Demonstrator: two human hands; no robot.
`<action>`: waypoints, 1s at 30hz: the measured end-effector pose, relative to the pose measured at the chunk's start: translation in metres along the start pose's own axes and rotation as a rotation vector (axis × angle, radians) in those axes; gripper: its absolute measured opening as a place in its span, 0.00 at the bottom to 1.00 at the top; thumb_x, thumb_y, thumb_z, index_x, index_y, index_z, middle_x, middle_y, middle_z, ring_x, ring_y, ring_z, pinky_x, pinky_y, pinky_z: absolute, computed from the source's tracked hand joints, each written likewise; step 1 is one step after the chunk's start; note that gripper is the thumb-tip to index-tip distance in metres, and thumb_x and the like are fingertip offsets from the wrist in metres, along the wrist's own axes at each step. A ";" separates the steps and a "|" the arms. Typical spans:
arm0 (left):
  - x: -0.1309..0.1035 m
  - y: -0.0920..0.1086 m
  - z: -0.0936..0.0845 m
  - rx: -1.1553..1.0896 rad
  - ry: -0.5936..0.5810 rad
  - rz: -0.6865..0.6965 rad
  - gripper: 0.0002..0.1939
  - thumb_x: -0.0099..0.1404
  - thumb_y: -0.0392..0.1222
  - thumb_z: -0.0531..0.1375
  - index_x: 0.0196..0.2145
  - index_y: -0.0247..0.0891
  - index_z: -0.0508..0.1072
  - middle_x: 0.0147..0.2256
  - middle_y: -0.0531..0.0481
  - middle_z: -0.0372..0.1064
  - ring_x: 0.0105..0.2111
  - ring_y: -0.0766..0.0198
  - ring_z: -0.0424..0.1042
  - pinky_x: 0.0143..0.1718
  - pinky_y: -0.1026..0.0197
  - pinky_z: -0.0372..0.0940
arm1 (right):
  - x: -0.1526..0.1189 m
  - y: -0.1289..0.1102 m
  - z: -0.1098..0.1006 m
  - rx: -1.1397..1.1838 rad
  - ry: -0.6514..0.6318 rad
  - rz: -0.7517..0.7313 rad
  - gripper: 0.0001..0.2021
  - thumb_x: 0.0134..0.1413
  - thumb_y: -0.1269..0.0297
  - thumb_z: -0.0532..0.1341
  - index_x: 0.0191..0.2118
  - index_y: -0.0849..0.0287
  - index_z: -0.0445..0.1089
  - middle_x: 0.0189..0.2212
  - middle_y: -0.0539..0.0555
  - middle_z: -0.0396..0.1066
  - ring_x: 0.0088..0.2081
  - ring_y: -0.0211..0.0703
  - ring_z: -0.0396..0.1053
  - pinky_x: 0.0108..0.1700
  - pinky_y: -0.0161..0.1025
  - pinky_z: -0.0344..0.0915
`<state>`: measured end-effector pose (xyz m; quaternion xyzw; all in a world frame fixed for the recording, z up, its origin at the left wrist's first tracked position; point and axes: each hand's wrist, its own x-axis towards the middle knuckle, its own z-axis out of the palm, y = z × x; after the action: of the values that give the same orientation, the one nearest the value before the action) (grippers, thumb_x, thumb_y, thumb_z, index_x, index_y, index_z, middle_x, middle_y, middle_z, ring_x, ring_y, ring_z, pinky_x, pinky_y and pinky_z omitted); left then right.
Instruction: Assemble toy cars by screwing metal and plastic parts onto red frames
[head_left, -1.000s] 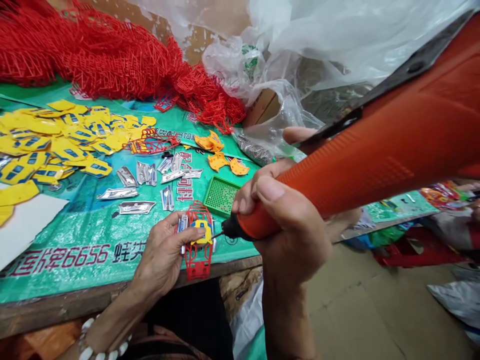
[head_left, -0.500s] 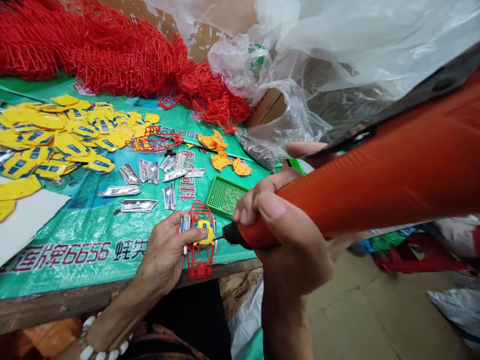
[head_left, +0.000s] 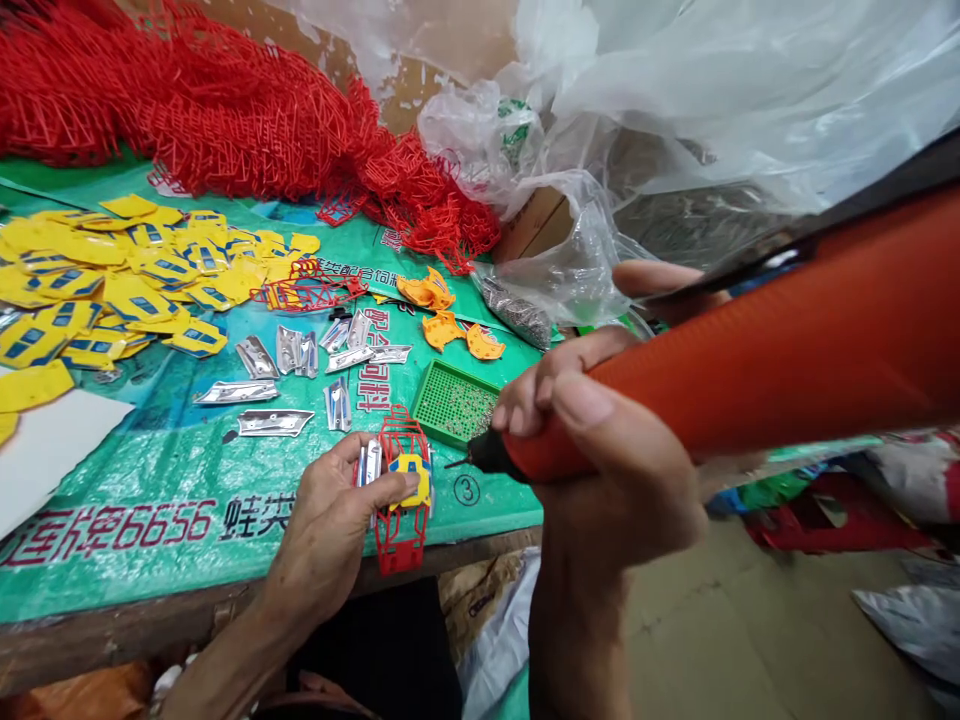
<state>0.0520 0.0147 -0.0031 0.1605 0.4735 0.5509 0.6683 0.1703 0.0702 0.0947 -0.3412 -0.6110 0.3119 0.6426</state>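
Near the table's front edge my left hand (head_left: 330, 515) pinches a red frame (head_left: 400, 553) with a yellow piece (head_left: 411, 482) on it, thumb on the yellow piece. A silver part (head_left: 369, 462) sits at the frame's left side. My right hand (head_left: 600, 440) is wrapped round a large orange-red electric screwdriver (head_left: 750, 360). Its thin bit points left, apart from the frame. Just behind the bit lies a green perforated tray (head_left: 454, 402) holding small metal screws.
Yellow pieces (head_left: 142, 265) are heaped at the left, below a long red pile (head_left: 247, 110). Silver parts (head_left: 275, 422) and orange pieces (head_left: 442, 330) lie mid-table. Clear plastic bags (head_left: 555, 240) stand behind; a white card (head_left: 67, 455) is at the left.
The screwdriver in my right hand has moved right, and its bit has come away from the frame. My left hand holds the frame almost where it was, slightly lower in view.
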 end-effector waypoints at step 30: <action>-0.001 -0.001 -0.001 0.121 0.081 -0.072 0.19 0.47 0.39 0.71 0.36 0.40 0.70 0.27 0.58 0.70 0.24 0.68 0.66 0.30 0.64 0.66 | 0.022 0.067 0.000 -0.146 0.243 -0.006 0.13 0.39 0.62 0.68 0.32 0.57 0.66 0.22 0.45 0.68 0.19 0.37 0.67 0.21 0.39 0.67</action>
<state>0.0515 0.0126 -0.0039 0.1609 0.5382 0.5028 0.6570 0.1723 0.1263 0.0525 -0.4205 -0.5508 0.2211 0.6862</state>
